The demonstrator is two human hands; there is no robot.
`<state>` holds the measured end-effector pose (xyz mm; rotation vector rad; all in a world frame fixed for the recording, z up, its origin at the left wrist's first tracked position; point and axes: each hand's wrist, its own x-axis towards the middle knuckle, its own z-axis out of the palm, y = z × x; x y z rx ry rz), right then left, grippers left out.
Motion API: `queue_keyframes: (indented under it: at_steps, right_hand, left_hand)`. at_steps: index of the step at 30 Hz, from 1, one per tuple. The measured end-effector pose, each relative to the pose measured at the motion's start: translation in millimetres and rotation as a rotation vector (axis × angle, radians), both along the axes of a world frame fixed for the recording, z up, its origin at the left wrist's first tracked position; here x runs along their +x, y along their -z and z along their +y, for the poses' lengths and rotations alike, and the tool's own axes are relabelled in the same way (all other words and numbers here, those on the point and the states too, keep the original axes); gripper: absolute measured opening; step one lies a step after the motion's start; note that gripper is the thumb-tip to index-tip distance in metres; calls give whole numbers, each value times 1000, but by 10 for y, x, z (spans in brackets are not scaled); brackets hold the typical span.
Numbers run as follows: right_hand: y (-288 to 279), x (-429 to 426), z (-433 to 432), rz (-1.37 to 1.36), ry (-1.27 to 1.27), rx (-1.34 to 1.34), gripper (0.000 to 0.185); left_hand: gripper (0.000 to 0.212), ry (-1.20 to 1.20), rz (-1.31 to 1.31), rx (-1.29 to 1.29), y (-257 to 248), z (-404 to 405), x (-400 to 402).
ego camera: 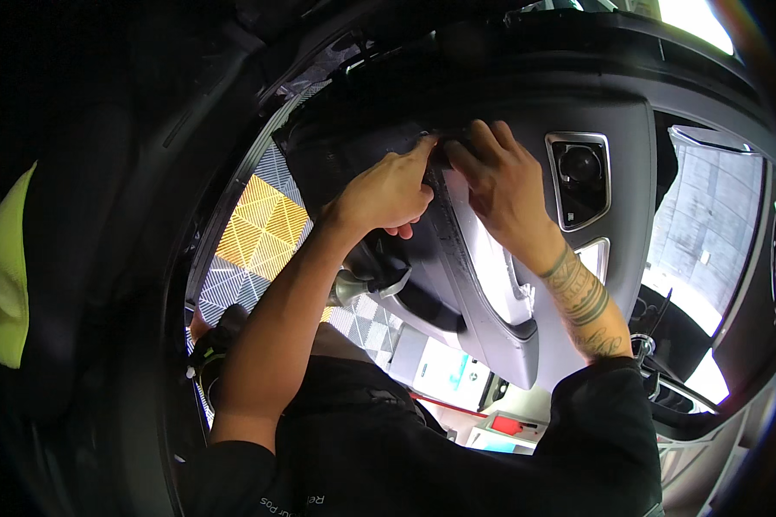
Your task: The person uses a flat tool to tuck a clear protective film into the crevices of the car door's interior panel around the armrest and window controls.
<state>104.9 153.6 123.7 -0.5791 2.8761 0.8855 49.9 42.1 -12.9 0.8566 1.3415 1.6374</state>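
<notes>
The inner panel of an open car door [621, 155] spreads out before me. A long dark trim strip [449, 226], with a wet-looking, speckled surface, runs along it beside a pale armrest and pull handle [491, 278]. My left hand [391, 194] reaches to the strip's far end, its index finger stretched out and the other fingers curled. Close by on the right, my right hand [501, 174] bends its fingers down at that same end. Both sets of fingertips lie in shadow, so whatever they may pinch is hidden. A speaker or vent recess with a silver frame [579, 181] is right of my right hand.
A grey rounded tool with a dark flat end [368, 284] shows partly behind my left forearm. Yellow and grey floor tiles [258, 226] lie below the door gap. A yellow-green cloth [6, 271] is at far left. Beyond the door stands a shelf with a red item [507, 424].
</notes>
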Motion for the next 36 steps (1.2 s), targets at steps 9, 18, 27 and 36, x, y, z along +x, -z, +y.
queue_keyframes:
  at_steps: [9, 18, 27, 36]
  right_hand:
    - [-74, -683, 191, -196, 70, 117, 14]
    - [-281, -477, 73, -262, 125, -54, 12]
    - [-30, -521, 117, -228, -34, 46, 7]
    - [-263, -831, 103, -386, 63, 22, 17]
  left_hand:
    - [75, -532, 400, 127, 215, 339, 459]
    - [71, -636, 399, 162, 395, 480, 339]
    - [68, -342, 100, 139, 326, 320, 295]
    - [62, -480, 344, -50, 329, 459, 390]
